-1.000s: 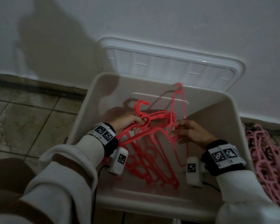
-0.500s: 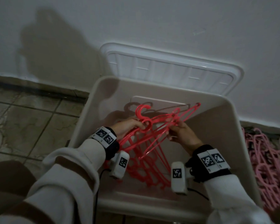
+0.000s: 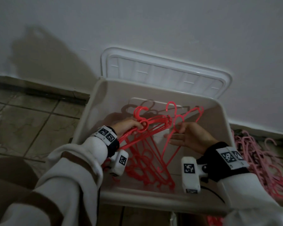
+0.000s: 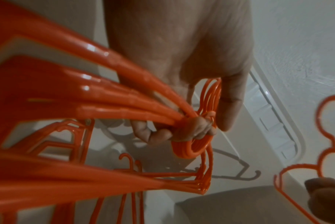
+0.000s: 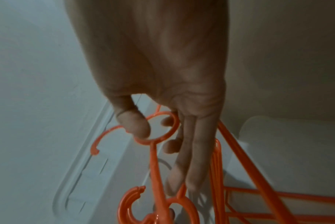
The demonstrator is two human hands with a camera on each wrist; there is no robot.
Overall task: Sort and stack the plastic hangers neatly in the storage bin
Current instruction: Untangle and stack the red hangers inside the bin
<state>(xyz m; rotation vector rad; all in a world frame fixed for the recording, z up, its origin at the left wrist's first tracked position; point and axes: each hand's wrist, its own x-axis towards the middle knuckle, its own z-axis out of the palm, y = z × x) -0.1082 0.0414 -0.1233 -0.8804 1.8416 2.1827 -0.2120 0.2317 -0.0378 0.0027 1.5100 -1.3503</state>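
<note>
A bundle of several red plastic hangers (image 3: 147, 144) stands tilted inside the white storage bin (image 3: 90, 118), bottom bars near the bin's front wall. My left hand (image 3: 137, 128) grips the bundle at its neck rings (image 4: 191, 145), fingers curled through them. A single red hanger (image 3: 175, 128) hangs just right of the bundle, hook (image 3: 170, 106) up. My right hand (image 3: 178, 130) pinches its neck ring (image 5: 158, 128) between thumb and forefinger; the other fingers lie straight. The bundle's hooks (image 5: 132, 204) show low in the right wrist view.
The bin's white lid (image 3: 167, 74) leans on the wall behind it. A pile of pink hangers (image 3: 260, 160) lies on the floor to the right of the bin. Tiled floor (image 3: 31, 124) stretches to the left.
My right hand has turned its single hanger from on end to hook-up, apart from the bundle, and now pinches it at the neck ring. The left hand kept its grip.
</note>
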